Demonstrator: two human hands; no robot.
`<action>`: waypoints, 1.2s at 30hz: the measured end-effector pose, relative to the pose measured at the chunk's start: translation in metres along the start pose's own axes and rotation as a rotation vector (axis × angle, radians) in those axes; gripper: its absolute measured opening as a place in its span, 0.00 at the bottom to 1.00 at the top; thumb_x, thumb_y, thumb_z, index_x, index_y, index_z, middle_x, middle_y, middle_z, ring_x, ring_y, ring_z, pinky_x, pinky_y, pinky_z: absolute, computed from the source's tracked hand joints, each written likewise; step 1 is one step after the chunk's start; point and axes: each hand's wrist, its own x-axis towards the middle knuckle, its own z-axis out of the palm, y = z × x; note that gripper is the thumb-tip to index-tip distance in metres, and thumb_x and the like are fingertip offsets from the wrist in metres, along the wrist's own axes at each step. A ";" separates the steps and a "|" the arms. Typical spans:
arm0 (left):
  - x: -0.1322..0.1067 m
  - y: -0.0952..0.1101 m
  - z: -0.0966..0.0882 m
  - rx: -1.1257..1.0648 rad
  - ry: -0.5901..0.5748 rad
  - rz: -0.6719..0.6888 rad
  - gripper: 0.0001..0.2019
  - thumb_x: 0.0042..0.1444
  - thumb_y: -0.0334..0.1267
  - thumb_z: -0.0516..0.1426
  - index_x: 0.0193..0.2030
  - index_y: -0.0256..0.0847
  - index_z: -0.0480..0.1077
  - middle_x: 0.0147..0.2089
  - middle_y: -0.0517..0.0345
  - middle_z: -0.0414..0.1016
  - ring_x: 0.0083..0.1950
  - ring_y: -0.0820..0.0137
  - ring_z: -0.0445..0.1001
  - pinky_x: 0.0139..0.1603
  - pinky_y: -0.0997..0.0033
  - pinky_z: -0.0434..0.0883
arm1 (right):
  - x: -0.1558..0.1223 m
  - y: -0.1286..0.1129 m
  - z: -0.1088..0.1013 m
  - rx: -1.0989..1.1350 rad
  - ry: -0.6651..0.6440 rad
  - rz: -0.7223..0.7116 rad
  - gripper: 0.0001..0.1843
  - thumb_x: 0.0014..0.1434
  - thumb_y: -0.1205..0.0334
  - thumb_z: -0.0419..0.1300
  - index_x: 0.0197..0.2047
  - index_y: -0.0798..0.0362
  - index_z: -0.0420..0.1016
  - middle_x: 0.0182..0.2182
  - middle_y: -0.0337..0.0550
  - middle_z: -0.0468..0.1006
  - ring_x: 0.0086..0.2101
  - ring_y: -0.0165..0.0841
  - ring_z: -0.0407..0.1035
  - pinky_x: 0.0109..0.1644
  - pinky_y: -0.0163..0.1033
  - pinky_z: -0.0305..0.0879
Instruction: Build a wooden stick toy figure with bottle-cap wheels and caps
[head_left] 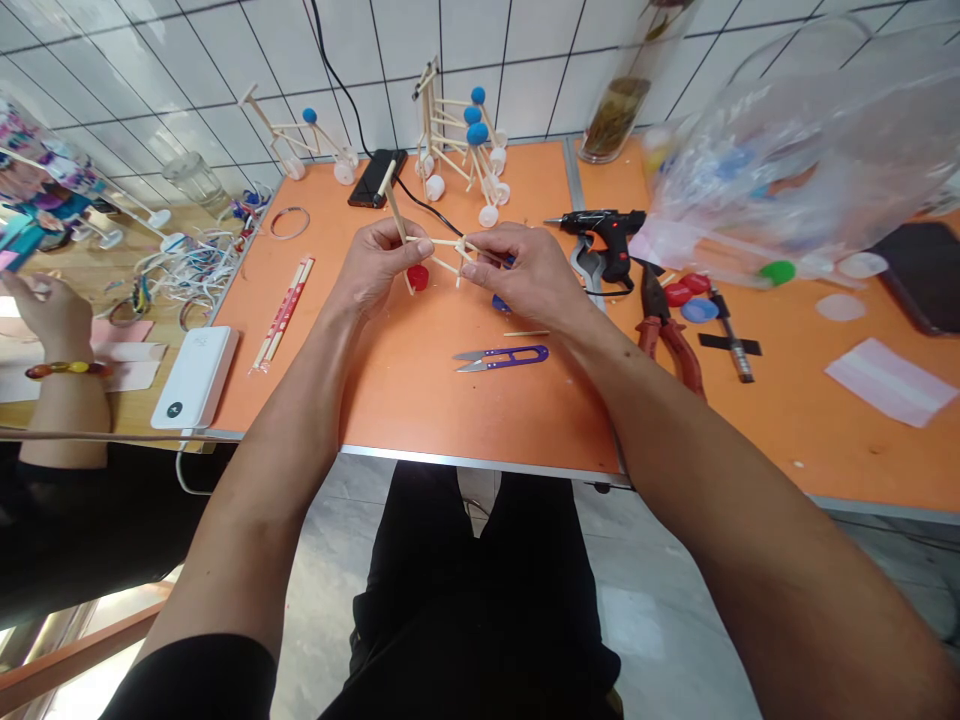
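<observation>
No lettering can be read anywhere on the orange workbench [420, 410]. A faint grey logo sits at the top of the white power bank [195, 375], print runs along the red-and-white chopstick wrapper [283, 312], and a red label marks the black glue gun [606, 232]. All three are too small and blurred to make out.

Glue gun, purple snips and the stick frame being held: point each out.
glue gun [609, 232]: head view, black body.
purple snips [541, 352]: head view, purple looped end.
stick frame [448, 242]: head view, bare horizontal stick.
</observation>
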 end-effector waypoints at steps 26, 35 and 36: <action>0.007 -0.015 -0.015 -0.017 -0.045 0.006 0.19 0.52 0.40 0.89 0.35 0.45 0.85 0.34 0.61 0.83 0.32 0.72 0.76 0.34 0.69 0.75 | 0.001 0.003 0.018 0.044 -0.030 0.044 0.20 0.71 0.40 0.77 0.38 0.46 0.81 0.33 0.39 0.74 0.41 0.41 0.67 0.48 0.46 0.66; 0.007 -0.012 -0.025 0.043 -0.108 0.023 0.20 0.54 0.49 0.88 0.44 0.46 0.88 0.49 0.52 0.94 0.56 0.56 0.91 0.62 0.53 0.86 | 0.000 0.003 0.000 0.086 0.026 0.107 0.23 0.81 0.37 0.72 0.58 0.48 0.95 0.54 0.50 0.94 0.52 0.48 0.85 0.66 0.56 0.80; 0.006 -0.011 -0.026 0.051 -0.114 0.026 0.21 0.54 0.50 0.88 0.44 0.47 0.89 0.50 0.52 0.94 0.58 0.56 0.91 0.63 0.52 0.86 | 0.000 0.003 -0.003 0.066 0.037 0.112 0.23 0.81 0.38 0.72 0.60 0.47 0.96 0.55 0.51 0.95 0.53 0.49 0.85 0.68 0.58 0.81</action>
